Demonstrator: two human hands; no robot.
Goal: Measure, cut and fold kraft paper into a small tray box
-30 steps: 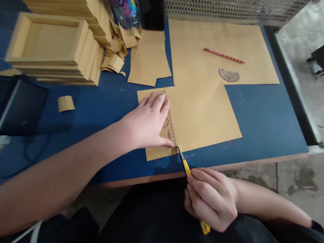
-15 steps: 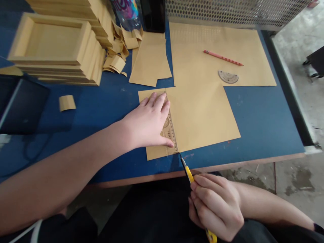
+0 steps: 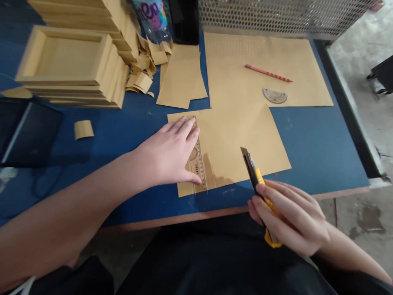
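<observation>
Fingers spread, my left hand (image 3: 172,153) lies flat on a clear ruler (image 3: 198,164) over the left part of a brown paper sheet (image 3: 239,139). The ruler's numbered edge shows to the right of my fingers; the rest is under the hand. My right hand (image 3: 291,217) is wrapped round a yellow and black utility knife (image 3: 256,176). Its blade is out, points up and left, and is held above the lower right of the sheet, apart from the ruler.
A second brown sheet (image 3: 227,61) bears a red pencil (image 3: 268,73) and a protractor (image 3: 274,96). Behind are cut paper pieces (image 3: 182,78), stacked wooden trays (image 3: 67,57), a bottle (image 3: 153,20), a phone (image 3: 184,20) and a perforated metal panel (image 3: 276,16). A black box (image 3: 30,131) stands left.
My right hand has lifted the knife off the sheet's near edge and moved it right and up. My left hand and the ruler have shifted slightly left.
</observation>
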